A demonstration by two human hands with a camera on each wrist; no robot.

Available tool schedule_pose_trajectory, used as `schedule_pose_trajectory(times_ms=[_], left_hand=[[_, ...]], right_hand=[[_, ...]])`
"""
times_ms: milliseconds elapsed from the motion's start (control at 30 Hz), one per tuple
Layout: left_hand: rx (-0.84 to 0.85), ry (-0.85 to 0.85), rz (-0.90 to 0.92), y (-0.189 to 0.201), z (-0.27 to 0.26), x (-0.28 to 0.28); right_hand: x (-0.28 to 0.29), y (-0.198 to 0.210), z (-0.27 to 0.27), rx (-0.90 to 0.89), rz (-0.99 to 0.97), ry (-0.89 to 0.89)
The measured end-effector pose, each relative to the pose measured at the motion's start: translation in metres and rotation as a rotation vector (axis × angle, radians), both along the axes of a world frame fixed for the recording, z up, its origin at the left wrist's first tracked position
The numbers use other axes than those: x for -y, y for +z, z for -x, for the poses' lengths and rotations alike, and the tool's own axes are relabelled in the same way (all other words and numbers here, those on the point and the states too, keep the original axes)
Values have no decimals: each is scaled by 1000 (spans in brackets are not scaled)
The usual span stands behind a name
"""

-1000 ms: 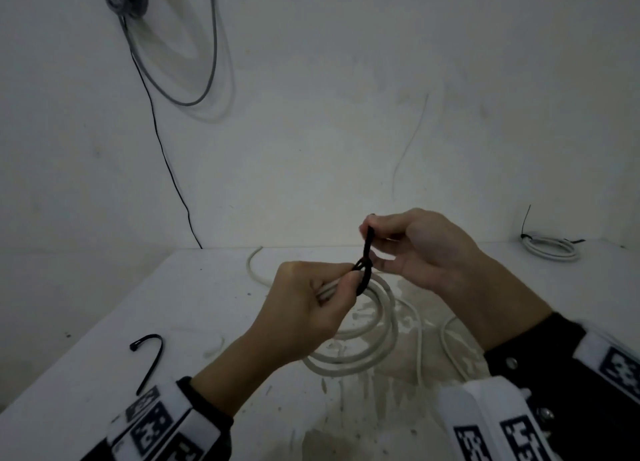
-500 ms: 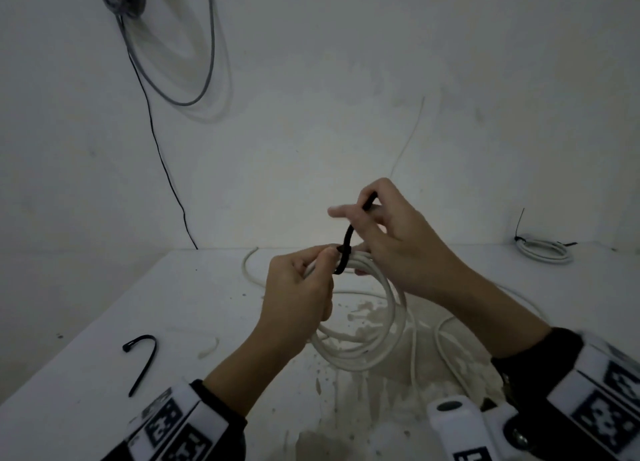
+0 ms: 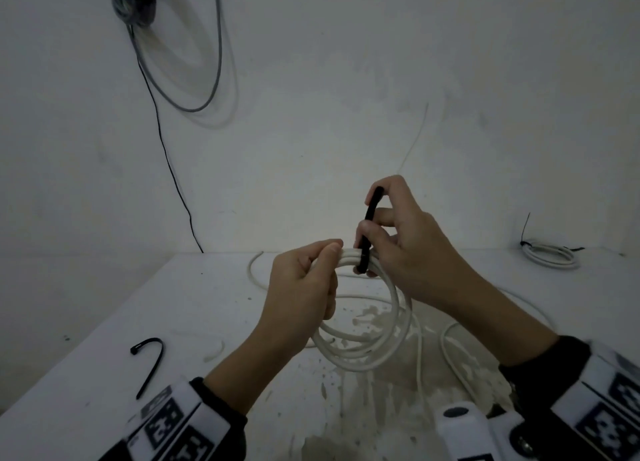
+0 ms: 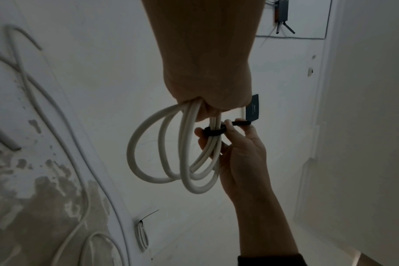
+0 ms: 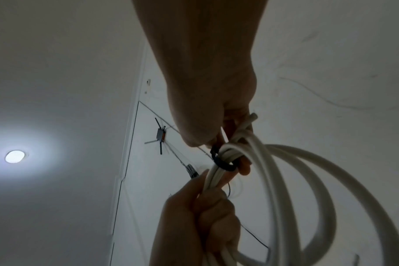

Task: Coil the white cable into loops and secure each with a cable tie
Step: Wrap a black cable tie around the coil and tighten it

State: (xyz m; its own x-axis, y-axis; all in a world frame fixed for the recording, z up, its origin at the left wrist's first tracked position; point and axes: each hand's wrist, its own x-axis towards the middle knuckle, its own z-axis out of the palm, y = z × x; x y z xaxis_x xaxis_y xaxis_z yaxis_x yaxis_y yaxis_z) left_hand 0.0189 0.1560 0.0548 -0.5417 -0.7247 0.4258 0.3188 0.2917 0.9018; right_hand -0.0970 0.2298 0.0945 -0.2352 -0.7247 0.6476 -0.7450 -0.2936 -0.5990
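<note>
If I pulled crooked, the thin black plastic cable tie (image 3: 364,249) could slip and the loops could spring apart. My left hand (image 3: 300,291) squeezed the round white rubber cable coil (image 3: 375,342) in the middle of the frame. My right hand (image 3: 403,252) pinched the tie's tail, just beside it.

Spare tie (image 3: 148,363) left on table (image 3: 104,322) — coil (image 3: 550,256) far right.

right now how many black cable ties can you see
3: one around the coil in the right hand, cable tie; one loose at table's left; one on the far-right bundle. Others may be hidden.
</note>
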Motion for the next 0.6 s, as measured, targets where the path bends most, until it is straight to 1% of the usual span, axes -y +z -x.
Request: schedule_pose_trajectory(times_ms=[133,200,233,300,400,433,467,500,533,600], left_hand=[[9,-22,-15,-3,2,-4],[70,-79,-16,-4,2,-6],[126,-121,-5,-3,1,-5],[252,-274,-35,3,-3,1],[373,-596,-261,20,-12,13],[401,-651,-334,24,-13,15],[431,-665,-377,27,-13,15],[460,-644,-402,28,-12,14],[473,-589,-392,27,-10,10],[435,-408,-251,22,-4,1]], right_hand=[[8,-14,-4,-149,-6,-43],[8,-17,-1,-189,-14,-77],[7,-17,2,-203,-19,-92],[5,-15,6,-230,-32,-106],[2,-14,5,-252,-57,-74],[2,-14,3,-257,-61,-59],[3,-15,1,-262,-62,-44],[4,-16,-1,-259,-58,-32],[5,-17,-2,-245,-44,-23],[6,-18,-3,-170,17,-22]])
